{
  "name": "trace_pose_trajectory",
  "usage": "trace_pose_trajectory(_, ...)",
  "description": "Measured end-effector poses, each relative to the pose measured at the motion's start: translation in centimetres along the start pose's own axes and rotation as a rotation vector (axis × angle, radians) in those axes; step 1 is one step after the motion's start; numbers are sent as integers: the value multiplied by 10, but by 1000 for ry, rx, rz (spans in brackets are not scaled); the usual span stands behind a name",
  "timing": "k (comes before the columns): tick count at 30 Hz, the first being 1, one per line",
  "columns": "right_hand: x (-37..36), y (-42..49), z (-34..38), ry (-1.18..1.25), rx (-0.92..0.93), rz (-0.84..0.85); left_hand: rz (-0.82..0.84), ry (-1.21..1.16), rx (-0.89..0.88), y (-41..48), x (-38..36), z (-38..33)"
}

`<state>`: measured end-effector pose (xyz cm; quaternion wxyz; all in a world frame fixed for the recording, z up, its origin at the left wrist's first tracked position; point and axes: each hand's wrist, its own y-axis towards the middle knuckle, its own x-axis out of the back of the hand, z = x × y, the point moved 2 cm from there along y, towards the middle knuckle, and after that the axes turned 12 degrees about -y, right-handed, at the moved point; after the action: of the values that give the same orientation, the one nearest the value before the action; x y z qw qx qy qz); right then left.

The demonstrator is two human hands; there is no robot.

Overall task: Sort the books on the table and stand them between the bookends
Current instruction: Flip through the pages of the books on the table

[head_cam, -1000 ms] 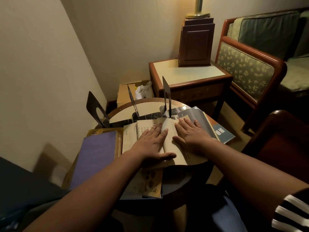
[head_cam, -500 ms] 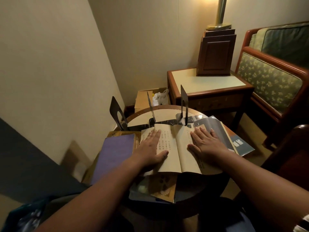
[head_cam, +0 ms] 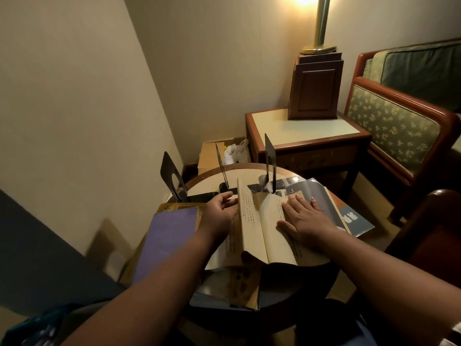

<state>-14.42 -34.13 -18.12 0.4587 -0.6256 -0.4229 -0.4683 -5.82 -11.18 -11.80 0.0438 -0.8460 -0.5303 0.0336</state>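
A cream open book (head_cam: 264, 228) with vertical print lies on the round table (head_cam: 217, 179). My left hand (head_cam: 220, 211) grips its left half from underneath and holds those pages raised on edge. My right hand (head_cam: 305, 217) presses flat on the right page. A purple book (head_cam: 166, 236) lies at the left, overhanging the table edge. A grey-blue glossy book (head_cam: 321, 196) lies under the open book at the right. A tan illustrated book (head_cam: 243, 288) pokes out at the front. Three black metal bookends (head_cam: 172, 174) (head_cam: 222, 166) (head_cam: 269, 166) stand at the back of the table.
A wooden side table (head_cam: 306, 131) carries a dark wooden box (head_cam: 315, 88) and a brass lamp (head_cam: 320, 23). A cardboard box (head_cam: 212, 153) with a white bag sits on the floor behind. A green patterned armchair (head_cam: 399, 126) stands right. The wall is close on the left.
My left hand has gone from lying flat on the left page to under it, lifting the left half of the book upright. The right hand has stayed pressed on the right page.
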Motion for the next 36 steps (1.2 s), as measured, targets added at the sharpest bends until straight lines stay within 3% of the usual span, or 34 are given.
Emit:
trace_pose_trajectory(2,4,-2,-1,35,-12,3,6,-66,45,5,-4,-4)
trace_pose_trajectory(7,24,-9,-7,213,-63,-39,191,34,-10,10,-14,-5)
trace_pose_trajectory(13,71,-30,0,376,7,-446,334,116,10,21,-27,-5)
trace_pose_trajectory(15,86,-34,7,406,52,-495,367,186,-35,23,-33,-5)
trace_pose_trajectory(22,90,-27,28,369,225,-398,338,326,-88,27,-33,0)
trace_pose_trajectory(27,83,-27,31,175,193,-363,244,634,-250,27,-16,2)
trace_pose_trajectory(32,74,-31,33,-39,224,-331,335,966,-388,23,0,10)
trace_pose_trajectory(36,65,-30,38,44,189,-247,376,1047,-380,18,6,19)
